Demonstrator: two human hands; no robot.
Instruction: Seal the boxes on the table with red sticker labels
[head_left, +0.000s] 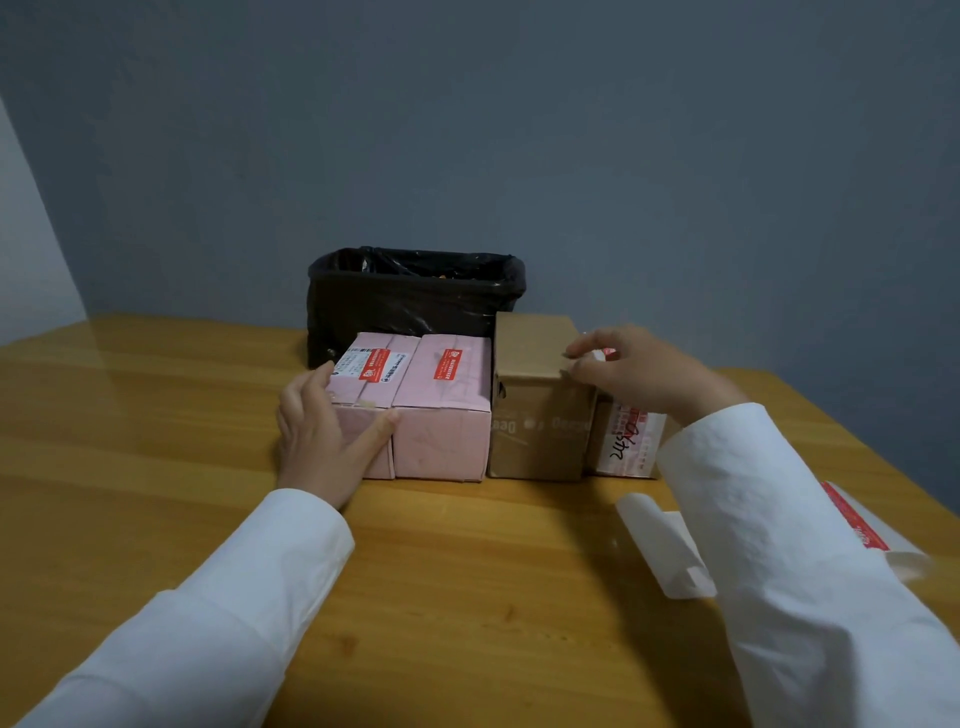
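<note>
Two pink boxes stand side by side on the wooden table, the left pink box and the right pink box, each with a red sticker label on top. A taller brown cardboard box stands to their right, and a white box with red print and handwriting is partly hidden behind my right arm. My left hand rests with straight fingers against the left pink box's front. My right hand is at the brown box's top right edge, fingertips pinching a small piece with red on it.
A bin lined with a black bag stands behind the boxes against the grey wall. White backing paper and a sheet with red sticker labels lie at the right, near the table's edge.
</note>
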